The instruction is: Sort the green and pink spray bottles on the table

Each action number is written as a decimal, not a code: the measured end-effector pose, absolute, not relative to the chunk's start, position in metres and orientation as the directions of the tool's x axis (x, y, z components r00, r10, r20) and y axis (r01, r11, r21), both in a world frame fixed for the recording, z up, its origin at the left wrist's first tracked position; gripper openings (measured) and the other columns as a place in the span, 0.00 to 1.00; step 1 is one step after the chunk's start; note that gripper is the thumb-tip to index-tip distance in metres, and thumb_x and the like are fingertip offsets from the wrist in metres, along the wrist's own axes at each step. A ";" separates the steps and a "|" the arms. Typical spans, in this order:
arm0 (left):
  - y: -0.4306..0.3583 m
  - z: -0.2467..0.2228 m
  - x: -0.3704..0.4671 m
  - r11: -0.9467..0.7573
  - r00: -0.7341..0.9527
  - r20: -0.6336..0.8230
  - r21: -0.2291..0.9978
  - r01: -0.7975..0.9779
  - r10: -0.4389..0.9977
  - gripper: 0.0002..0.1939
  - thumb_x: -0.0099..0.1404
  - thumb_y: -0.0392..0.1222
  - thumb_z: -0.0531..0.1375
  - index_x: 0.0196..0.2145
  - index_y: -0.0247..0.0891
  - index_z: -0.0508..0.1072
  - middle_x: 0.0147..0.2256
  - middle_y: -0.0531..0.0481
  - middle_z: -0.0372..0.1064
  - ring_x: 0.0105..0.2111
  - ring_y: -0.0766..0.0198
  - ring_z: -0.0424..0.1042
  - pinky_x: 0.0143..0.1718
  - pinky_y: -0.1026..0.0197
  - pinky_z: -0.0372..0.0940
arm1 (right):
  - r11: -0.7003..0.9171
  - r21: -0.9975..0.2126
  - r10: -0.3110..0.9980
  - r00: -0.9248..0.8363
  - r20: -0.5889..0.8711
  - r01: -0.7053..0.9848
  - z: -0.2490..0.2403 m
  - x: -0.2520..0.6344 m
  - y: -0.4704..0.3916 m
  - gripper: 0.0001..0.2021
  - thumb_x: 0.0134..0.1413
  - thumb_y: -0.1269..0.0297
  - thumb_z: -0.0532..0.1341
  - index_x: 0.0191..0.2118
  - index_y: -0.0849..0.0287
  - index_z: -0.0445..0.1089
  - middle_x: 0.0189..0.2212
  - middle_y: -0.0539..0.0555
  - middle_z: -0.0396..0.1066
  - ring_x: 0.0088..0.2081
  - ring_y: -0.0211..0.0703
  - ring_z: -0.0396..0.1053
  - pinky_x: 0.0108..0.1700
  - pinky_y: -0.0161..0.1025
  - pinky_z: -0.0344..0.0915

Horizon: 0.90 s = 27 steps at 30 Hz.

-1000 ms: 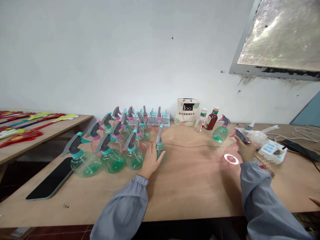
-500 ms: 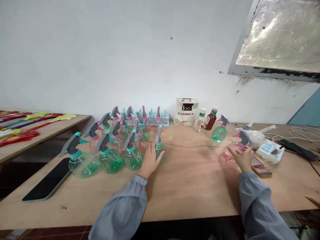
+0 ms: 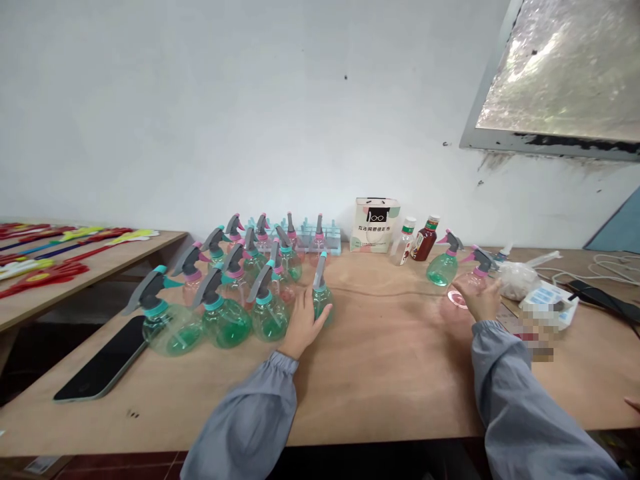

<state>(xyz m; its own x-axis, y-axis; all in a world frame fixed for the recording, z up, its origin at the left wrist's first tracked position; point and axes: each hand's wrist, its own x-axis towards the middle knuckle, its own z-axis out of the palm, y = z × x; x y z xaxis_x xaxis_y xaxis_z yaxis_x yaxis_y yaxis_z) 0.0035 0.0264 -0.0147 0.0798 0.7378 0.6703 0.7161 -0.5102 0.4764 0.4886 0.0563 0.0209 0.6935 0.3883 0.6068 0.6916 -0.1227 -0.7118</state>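
My right hand [image 3: 481, 303] is wrapped round the body of a clear pink spray bottle [image 3: 473, 279] with a grey-and-pink trigger head, its thumb on the left side. The palm hides part of this bottle. Just behind and left of it stands a green spray bottle [image 3: 443, 268] holding some green liquid. On the other side, my left hand [image 3: 303, 323] is open, fingers stretched forward and thumb out, beside a green spray bottle [image 3: 323, 300] at the right end of the group. Whether it presses on that bottle I cannot tell. Several more spray bottles [image 3: 226, 323] stand to its left.
A black phone [image 3: 103, 363] lies at the table's left. At the back are a light-blue rack [image 3: 327, 240], a paper bag [image 3: 375, 227] and two sauce bottles [image 3: 425, 240]. A white plastic bag [image 3: 517, 280], a blue-and-white packet [image 3: 550, 300] and cables lie at right. Coloured scissors-like items [image 3: 45, 277] cover the left table.
My right hand has moved the pink spray bottle away from me, closer to the green bottle behind it. My left hand has stayed beside its bottle. The view has shifted slightly.
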 end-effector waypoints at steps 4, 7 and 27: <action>0.023 -0.014 0.007 -0.555 0.107 0.663 0.515 0.653 0.741 0.37 0.69 0.51 0.56 0.68 0.36 0.46 0.63 0.32 0.56 0.66 0.46 0.57 0.65 0.44 0.57 | 0.156 -0.674 0.127 0.662 0.739 0.722 0.013 0.438 0.031 0.46 0.47 0.34 0.63 0.61 0.67 0.55 0.58 0.75 0.59 0.60 0.66 0.60 0.59 0.63 0.58; 0.020 -0.015 0.014 -0.561 0.119 0.651 0.530 0.635 0.750 0.35 0.68 0.49 0.56 0.67 0.37 0.50 0.61 0.34 0.60 0.64 0.48 0.60 0.63 0.44 0.59 | 0.414 -0.513 0.276 0.433 0.858 0.752 0.017 0.367 0.018 0.29 0.56 0.43 0.60 0.54 0.61 0.62 0.51 0.67 0.65 0.54 0.60 0.66 0.55 0.61 0.64; 0.121 0.070 0.057 -0.367 -0.280 0.561 0.770 0.522 0.779 0.19 0.70 0.41 0.52 0.56 0.39 0.70 0.64 0.36 0.55 0.66 0.54 0.55 0.67 0.49 0.51 | 0.455 -0.884 0.854 0.231 0.467 0.105 0.040 0.212 0.035 0.08 0.48 0.57 0.63 0.31 0.55 0.74 0.23 0.48 0.72 0.25 0.40 0.67 0.31 0.39 0.66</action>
<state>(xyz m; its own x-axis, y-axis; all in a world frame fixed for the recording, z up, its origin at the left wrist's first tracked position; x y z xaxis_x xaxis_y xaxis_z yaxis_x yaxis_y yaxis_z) 0.0568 0.1210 0.0704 -0.2801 0.7788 0.5613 0.5220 -0.3671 0.7699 0.2118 0.0352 0.0396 0.2309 0.8536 0.4669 0.1054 0.4551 -0.8842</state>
